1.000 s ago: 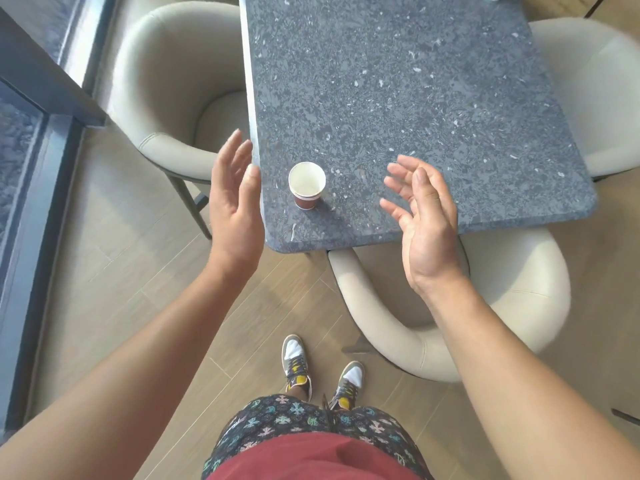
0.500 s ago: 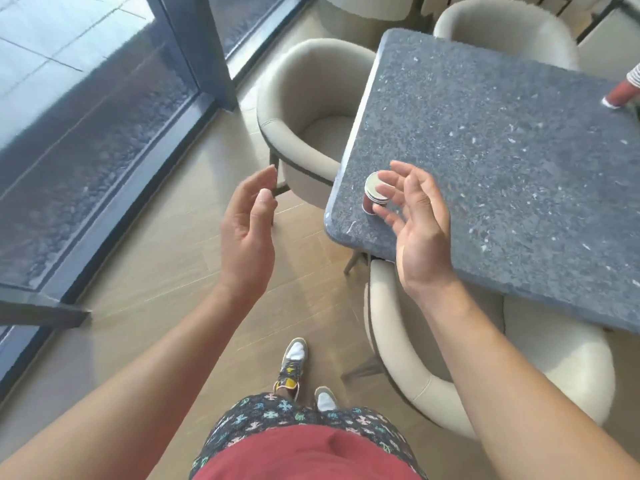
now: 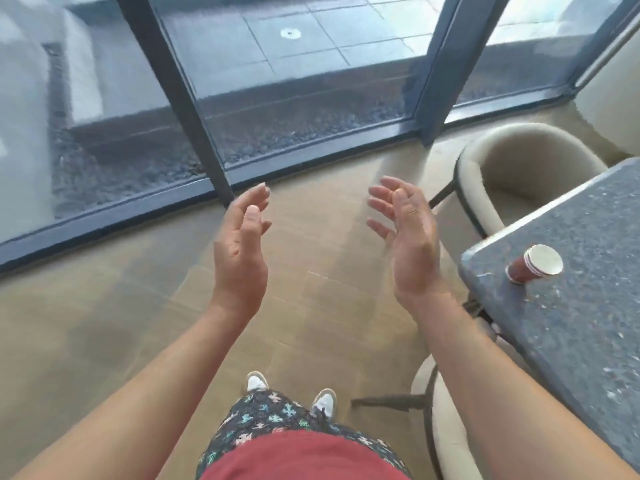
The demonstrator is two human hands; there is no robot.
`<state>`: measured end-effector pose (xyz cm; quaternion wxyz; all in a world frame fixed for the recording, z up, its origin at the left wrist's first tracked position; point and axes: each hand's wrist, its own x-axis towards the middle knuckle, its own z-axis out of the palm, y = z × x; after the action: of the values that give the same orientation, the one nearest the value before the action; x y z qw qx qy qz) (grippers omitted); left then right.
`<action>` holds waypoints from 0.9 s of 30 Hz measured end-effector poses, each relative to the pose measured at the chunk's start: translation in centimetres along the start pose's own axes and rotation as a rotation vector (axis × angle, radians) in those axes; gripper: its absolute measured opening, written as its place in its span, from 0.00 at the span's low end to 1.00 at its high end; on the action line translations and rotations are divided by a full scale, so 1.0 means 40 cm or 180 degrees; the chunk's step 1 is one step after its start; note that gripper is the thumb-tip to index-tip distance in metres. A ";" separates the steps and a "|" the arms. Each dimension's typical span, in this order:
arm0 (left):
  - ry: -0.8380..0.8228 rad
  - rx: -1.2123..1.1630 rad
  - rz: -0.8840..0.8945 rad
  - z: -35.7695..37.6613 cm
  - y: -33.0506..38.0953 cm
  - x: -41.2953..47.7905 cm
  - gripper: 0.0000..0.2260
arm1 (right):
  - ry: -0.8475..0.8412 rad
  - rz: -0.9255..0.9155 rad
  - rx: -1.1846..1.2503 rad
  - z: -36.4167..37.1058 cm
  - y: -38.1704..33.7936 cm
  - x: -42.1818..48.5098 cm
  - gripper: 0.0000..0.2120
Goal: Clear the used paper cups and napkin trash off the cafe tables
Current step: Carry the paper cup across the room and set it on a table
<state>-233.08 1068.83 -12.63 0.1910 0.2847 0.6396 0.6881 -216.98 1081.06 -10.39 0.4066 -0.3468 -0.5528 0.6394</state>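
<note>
A red paper cup [image 3: 535,263] with a white inside stands near the corner of the dark speckled table [image 3: 588,306] at the right. My left hand [image 3: 240,251] and my right hand [image 3: 407,237] are raised over the wooden floor, palms facing each other, fingers relaxed and holding nothing. The right hand is well left of the cup and apart from it. No napkin shows in the view.
A beige armchair [image 3: 519,161] sits beyond the table's corner, and another chair [image 3: 446,427] with dark legs stands under its near edge. A glass wall with dark frames [image 3: 194,109] runs across the top. Wooden floor [image 3: 104,323] spreads to the left.
The view has swung left toward the glass wall, so the table and cup slid to the right edge. My right hand, beside the cup half a second ago, is now away from it.
</note>
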 end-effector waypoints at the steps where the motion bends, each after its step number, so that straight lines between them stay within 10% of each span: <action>1: 0.0167 0.0001 0.0020 -0.051 0.007 -0.013 0.19 | -0.0158 0.0003 -0.0011 0.046 0.002 -0.010 0.19; 27: 0.3799 0.0600 0.0470 -1.382 0.230 -0.853 0.17 | -0.3737 0.0445 0.0212 1.288 0.126 -1.004 0.15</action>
<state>-241.22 1003.79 -9.68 -0.2748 -0.0909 0.6730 0.6807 -246.48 1022.60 -7.96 0.0003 0.0423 -0.6408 0.7666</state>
